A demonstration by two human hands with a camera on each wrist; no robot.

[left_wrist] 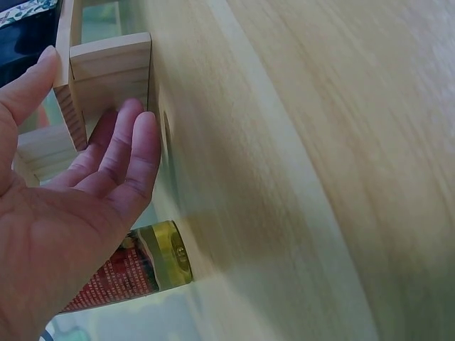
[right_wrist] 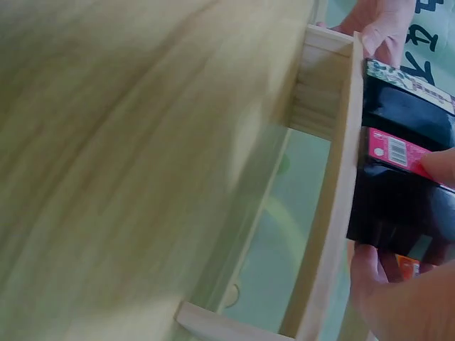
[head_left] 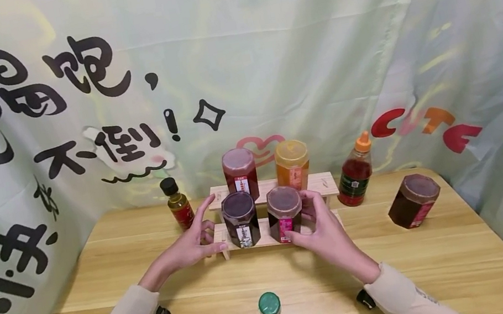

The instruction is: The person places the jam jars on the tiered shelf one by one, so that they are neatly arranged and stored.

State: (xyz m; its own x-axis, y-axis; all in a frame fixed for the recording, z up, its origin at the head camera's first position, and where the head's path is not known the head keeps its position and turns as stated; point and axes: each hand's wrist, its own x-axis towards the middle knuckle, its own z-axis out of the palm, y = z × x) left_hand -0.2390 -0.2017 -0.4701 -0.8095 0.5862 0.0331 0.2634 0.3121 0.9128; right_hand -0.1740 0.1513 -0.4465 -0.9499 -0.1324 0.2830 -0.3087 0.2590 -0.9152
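Note:
A two-step wooden rack (head_left: 322, 183) stands at the back of the table. On its lower step, my right hand (head_left: 323, 234) holds a dark jar with a pink label (head_left: 284, 207), thumb on the label and fingers around the far side. Beside it on that step is a dark jar with a white label (head_left: 239, 212). My left hand (head_left: 188, 245) is at the rack's left end; in the left wrist view its thumb touches the step's edge and its loosely bent fingers lie by the rack's leg (left_wrist: 114, 67). A red jar (head_left: 239, 165) and an orange jar (head_left: 291, 155) occupy the upper step.
Left of the rack stands an oil bottle with a black cap (head_left: 179, 206). To the right are a red sauce bottle with an orange tip (head_left: 354, 175) and another dark jar (head_left: 413, 201). A green-capped shaker (head_left: 271, 311) stands near the front. A printed curtain (head_left: 314, 56) hangs behind.

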